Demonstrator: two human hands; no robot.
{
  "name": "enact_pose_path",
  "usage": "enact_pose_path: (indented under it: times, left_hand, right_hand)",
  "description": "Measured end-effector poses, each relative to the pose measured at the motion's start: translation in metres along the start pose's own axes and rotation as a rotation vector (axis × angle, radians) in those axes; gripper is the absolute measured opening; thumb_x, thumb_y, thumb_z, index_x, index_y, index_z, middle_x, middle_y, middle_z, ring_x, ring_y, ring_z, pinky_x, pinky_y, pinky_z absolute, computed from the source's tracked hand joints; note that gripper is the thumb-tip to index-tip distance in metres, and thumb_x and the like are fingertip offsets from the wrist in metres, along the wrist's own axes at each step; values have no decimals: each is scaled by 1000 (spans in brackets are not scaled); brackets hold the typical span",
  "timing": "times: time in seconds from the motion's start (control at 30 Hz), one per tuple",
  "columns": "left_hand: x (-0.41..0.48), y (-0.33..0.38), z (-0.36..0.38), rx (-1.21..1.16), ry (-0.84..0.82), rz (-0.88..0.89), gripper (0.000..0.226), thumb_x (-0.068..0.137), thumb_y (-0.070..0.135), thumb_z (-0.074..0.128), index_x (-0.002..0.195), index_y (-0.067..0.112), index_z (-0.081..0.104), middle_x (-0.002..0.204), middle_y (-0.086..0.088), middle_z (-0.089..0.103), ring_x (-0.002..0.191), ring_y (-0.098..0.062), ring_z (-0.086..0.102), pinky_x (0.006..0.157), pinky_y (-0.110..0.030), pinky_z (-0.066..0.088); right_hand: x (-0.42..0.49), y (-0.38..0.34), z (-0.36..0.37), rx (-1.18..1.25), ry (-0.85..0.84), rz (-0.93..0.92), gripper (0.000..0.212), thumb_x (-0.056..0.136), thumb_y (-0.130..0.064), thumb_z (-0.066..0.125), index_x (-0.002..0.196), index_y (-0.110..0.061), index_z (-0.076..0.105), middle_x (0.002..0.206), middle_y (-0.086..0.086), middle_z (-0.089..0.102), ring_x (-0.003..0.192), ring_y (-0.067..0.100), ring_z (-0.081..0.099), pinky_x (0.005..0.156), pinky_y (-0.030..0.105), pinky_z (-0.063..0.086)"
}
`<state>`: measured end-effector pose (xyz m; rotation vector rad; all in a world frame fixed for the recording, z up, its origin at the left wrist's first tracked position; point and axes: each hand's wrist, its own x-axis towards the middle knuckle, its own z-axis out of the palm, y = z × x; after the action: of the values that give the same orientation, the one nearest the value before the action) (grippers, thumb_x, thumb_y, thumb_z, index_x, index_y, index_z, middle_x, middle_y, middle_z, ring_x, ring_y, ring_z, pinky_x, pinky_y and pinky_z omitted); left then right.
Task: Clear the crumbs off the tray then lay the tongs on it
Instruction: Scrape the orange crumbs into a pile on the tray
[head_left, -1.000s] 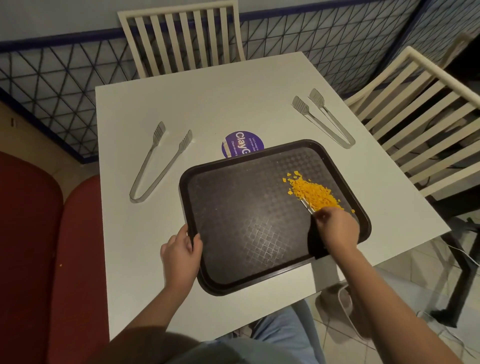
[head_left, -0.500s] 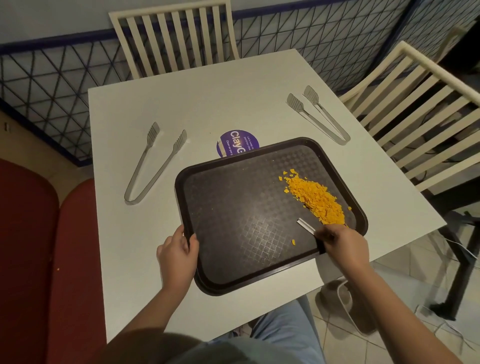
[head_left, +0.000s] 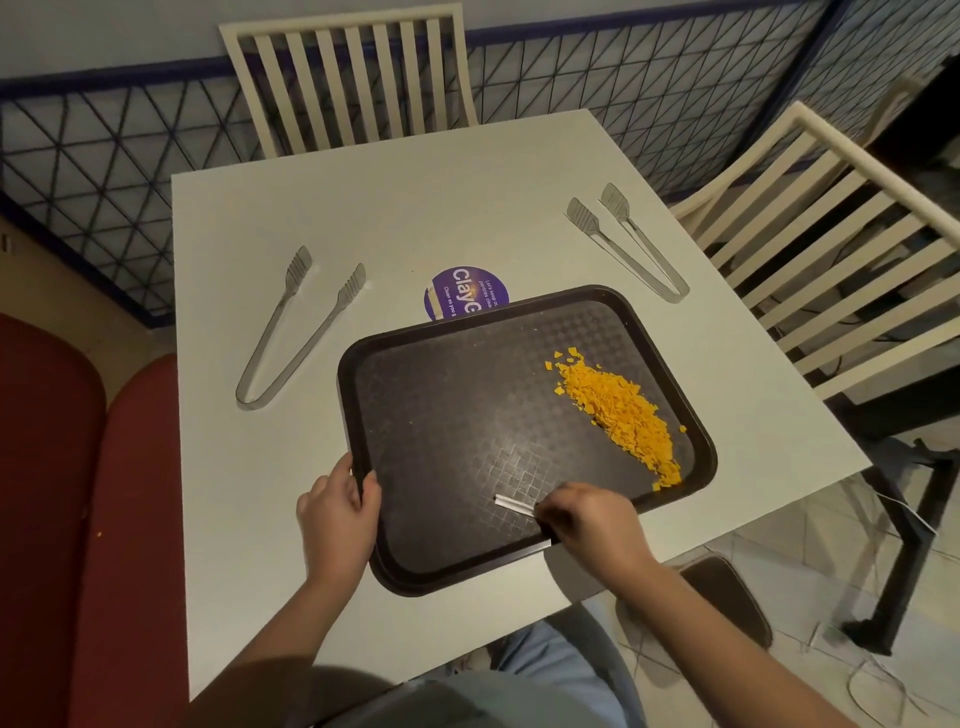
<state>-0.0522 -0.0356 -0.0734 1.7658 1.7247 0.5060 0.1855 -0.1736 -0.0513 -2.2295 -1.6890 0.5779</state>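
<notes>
Nearest the camera, the left hand (head_left: 337, 512) grips the near-left edge of the dark tray (head_left: 415, 566), thumb on top of the rim and fingers curled underneath it; this looks like a steadying hold, so the tray does not slide while the other hand works. The right hand (head_left: 589, 517) is at the tray's near edge, its fingers closed in a pinch around a thin white strip (head_left: 514, 505) whose free end lies low over the tray floor. That strip is probably serving as a scraper, held flat so its edge can push loose bits along.

Further in, the orange crumbs (head_left: 621, 415) are gathered in a long heap on the right side of the tray, running toward its near-right corner, with a few strays around the edges. The heap sits close to the rim that overhangs the table (head_left: 415, 197) corner, likely so it can be swept off there. The crumbs are not yet cleared.

Beyond the tray, a round purple sticker (head_left: 462, 291) is partly covered by its far rim. Two pairs of tongs wait on the table, neither touched: the left tongs (head_left: 291, 332) and, well apart, the right tongs (head_left: 631, 244).
</notes>
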Motion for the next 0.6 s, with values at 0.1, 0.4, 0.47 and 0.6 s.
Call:
enact_pose_path:
  times: [0.1,0.4,0.47,0.6]
  left_hand:
    - [0,1,-1,7,0,-11,39,94,30,49,129,11,55,86,-10,64,88,-19,42,84,-43,45]
    - [-4,13,-5,54,-28,-65,43,94,39,46,129,16,53,89,-7,63,92,-24,52,82,-45,52]
    - [-6,21,-9,81,-46,-88,44,93,43,45,130,19,53,85,-3,61,87,-27,58,80,-47,54]
    - [-13,44,-10,185,-90,-215,52,95,35,50,140,11,41,100,-14,66,87,-30,64,81,-43,51]
  right_hand:
    - [2,13,2,-11,88,57,17,74,-12,73,81,-27,72,80,-7,71,71,17,67,54,29,52]
    - [19,82,-43,30,147,181,13,81,-16,71,92,-21,74,90,0,72,81,22,66,64,26,45]
    - [25,90,-60,64,159,121,18,81,-18,72,98,-21,73,91,0,72,77,19,65,63,23,44]
    - [64,100,-98,38,125,-68,13,82,-19,70,94,-21,74,84,-2,65,65,11,55,53,15,34]
